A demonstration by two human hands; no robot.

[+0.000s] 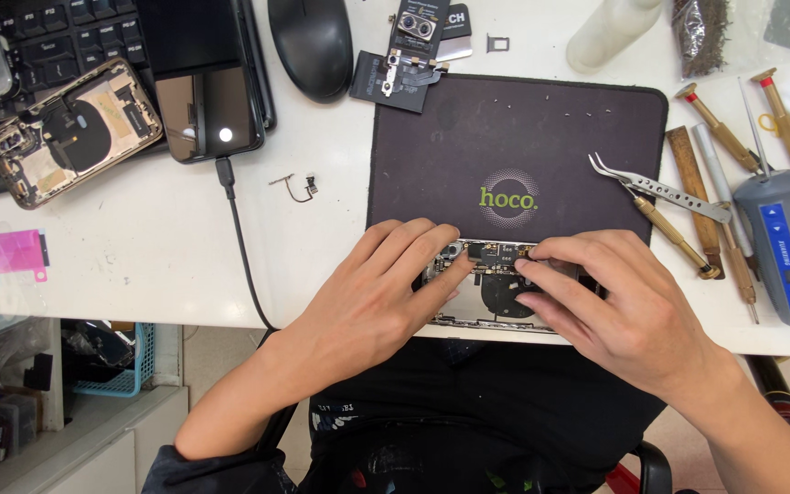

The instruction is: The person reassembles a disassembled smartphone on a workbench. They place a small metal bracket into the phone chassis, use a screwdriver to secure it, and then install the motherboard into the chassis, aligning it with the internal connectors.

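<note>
Here, with the opened phone (491,284) lying at the near edge of the dark mat (514,137), the left hand (372,293) presses flat to steady it while the right hand (614,306) pinches the small circuit board (502,255) with its fingertips; apply light, even pressure only.

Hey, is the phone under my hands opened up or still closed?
Opened up: between the left hand and right hand, the phone shows bare internal parts.

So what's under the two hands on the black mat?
An opened phone lies under the left hand and right hand, on the near edge of the black mat. Between the fingers you see dark parts and a round coil. The hands cover both ends.
</note>
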